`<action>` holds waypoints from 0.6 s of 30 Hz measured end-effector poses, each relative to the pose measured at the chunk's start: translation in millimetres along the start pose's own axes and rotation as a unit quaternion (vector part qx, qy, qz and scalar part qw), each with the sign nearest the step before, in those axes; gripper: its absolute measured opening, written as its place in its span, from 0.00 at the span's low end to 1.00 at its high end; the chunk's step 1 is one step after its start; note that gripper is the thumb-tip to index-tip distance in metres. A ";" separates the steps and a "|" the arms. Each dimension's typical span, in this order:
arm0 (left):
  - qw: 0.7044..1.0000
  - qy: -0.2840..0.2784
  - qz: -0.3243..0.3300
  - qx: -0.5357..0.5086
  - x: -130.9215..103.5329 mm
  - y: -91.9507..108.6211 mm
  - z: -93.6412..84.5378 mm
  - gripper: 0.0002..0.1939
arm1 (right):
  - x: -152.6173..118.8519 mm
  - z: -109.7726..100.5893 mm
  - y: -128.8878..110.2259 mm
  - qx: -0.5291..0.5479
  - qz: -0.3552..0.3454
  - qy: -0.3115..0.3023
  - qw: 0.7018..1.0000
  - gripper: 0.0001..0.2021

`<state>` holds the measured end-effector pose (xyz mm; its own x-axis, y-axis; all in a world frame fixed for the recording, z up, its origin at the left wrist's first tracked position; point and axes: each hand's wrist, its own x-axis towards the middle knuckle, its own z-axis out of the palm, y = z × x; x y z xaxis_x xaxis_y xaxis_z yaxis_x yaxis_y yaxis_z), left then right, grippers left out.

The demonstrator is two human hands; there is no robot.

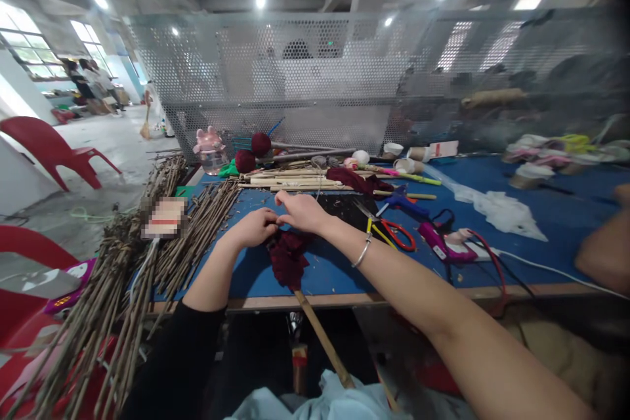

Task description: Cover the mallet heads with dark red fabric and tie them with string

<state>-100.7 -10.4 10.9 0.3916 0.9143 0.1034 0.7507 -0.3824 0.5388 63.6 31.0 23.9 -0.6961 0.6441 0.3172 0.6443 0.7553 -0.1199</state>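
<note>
A bunched dark red cloth [288, 262] sits at the upper end of a wooden stick [322, 335], which slants down over the table edge toward my lap. My left hand [256, 226] has its fingers curled at the cloth's far left edge. Coming in from the right, my right hand [302, 212] is closed at the cloth's top, its fingertips meeting those of the left. The exact pinch points are hidden behind the fingers. Just right of my right wrist lie red-handled scissors [399, 235] and a yellow-handled tool [377, 230].
Bundles of thin twigs [197, 236] cover the table's left side. Pale sticks [295, 180], dark red balls [260, 144] and another dark red cloth [354, 178] lie behind my hands. A purple power strip [443, 243] with cords is at right, near another person's arm [603, 246].
</note>
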 end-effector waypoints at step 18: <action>0.992 0.058 -0.052 0.099 13.0 -25.8 -12.9 0.17 | -126.1 -43.3 -85.1 0.198 -0.188 -0.143 0.951 0.23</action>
<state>-121.9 13.1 9.1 0.2524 0.9548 0.1572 0.8781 -0.2942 0.3773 110.3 -119.7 34.8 -0.9478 0.2838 0.1454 0.2031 0.8887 -0.4110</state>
